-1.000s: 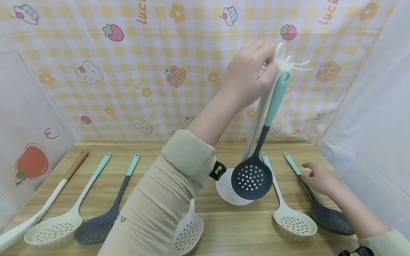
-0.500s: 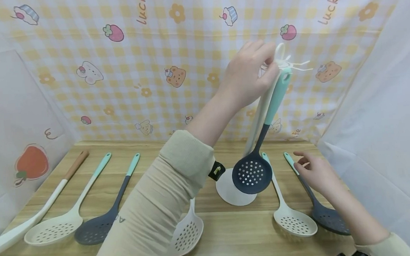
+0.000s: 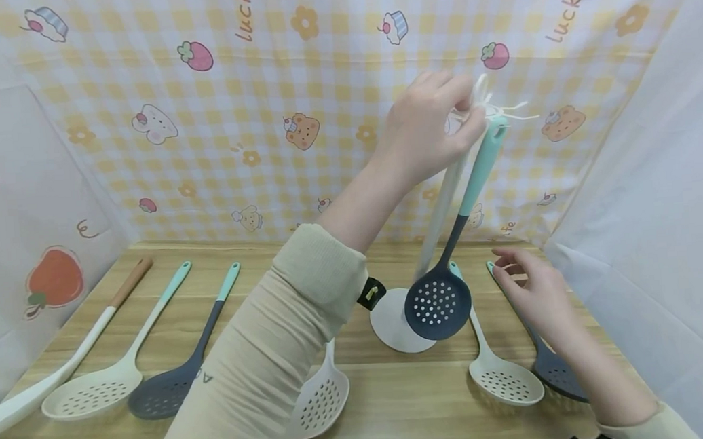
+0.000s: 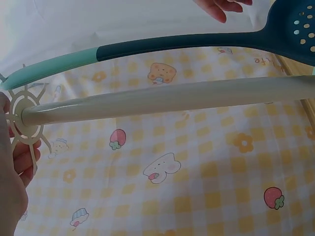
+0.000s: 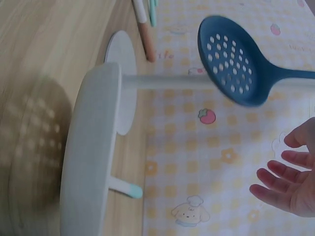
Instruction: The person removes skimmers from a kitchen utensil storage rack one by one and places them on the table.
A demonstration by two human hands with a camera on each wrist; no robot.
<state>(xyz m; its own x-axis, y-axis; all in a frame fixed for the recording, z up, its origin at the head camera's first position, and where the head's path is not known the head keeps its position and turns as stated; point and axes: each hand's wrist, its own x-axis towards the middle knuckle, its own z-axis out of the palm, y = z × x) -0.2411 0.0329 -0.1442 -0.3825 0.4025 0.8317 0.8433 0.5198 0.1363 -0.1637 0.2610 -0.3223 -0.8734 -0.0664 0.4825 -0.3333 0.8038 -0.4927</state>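
My left hand (image 3: 427, 129) grips the hooked top (image 4: 24, 118) of a cream utensil stand, whose pole (image 4: 172, 101) leans over its round white base (image 3: 396, 328). From one of the hooks hangs a dark skimmer (image 3: 439, 305) with a mint handle, bowl down and in the air beside the pole. My right hand (image 3: 534, 288) hovers to the right of that skimmer, fingers loosely bent and holding nothing, as the right wrist view also shows. Below it in the head view lies another dark skimmer (image 3: 555, 372), partly covered by the hand and forearm.
A cream skimmer (image 3: 506, 379) lies right of the base. On the left side lie a dark skimmer (image 3: 162, 396), a cream skimmer (image 3: 94, 394) and a white utensil with a brown handle (image 3: 39, 398). Another perforated cream utensil (image 3: 321, 402) is partly behind the left sleeve.
My right hand has risen and moved left, away from the lying dark skimmer. The hanging skimmer has swung a little to the right, and my left hand keeps its grip on the stand's top.
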